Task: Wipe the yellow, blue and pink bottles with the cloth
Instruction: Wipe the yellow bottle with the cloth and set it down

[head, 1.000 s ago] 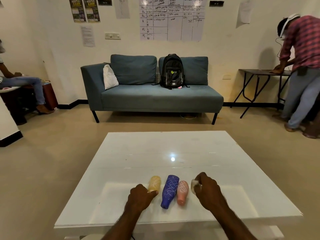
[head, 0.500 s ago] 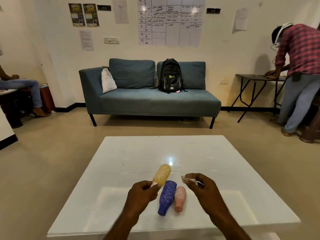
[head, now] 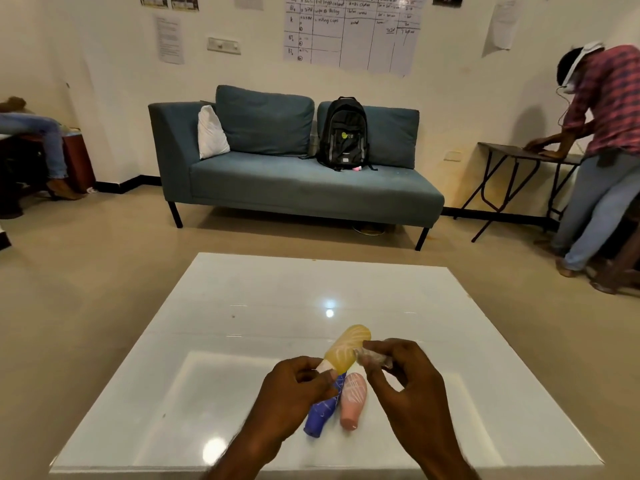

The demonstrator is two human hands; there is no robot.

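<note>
My left hand [head: 294, 393] grips the neck of the yellow bottle [head: 348, 348], holding it tilted in the air above the white table [head: 242, 323]. My right hand [head: 405, 379] pinches a small crumpled white cloth [head: 372, 358] against the yellow bottle's right side. Below them the blue bottle [head: 320, 414] and the pink bottle [head: 352, 400] lie side by side on the table, necks toward me. My left hand hides the blue bottle's upper part.
A blue sofa [head: 294, 174] with a black backpack [head: 343, 133] and a white pillow stands beyond the table. At the right a person [head: 602, 140] bends over a dark folding table [head: 519, 157]. Someone else sits at the far left.
My left hand lifted the yellow bottle off the table and raised it. My right hand brought the cloth up against the bottle. The view tilted downward.
</note>
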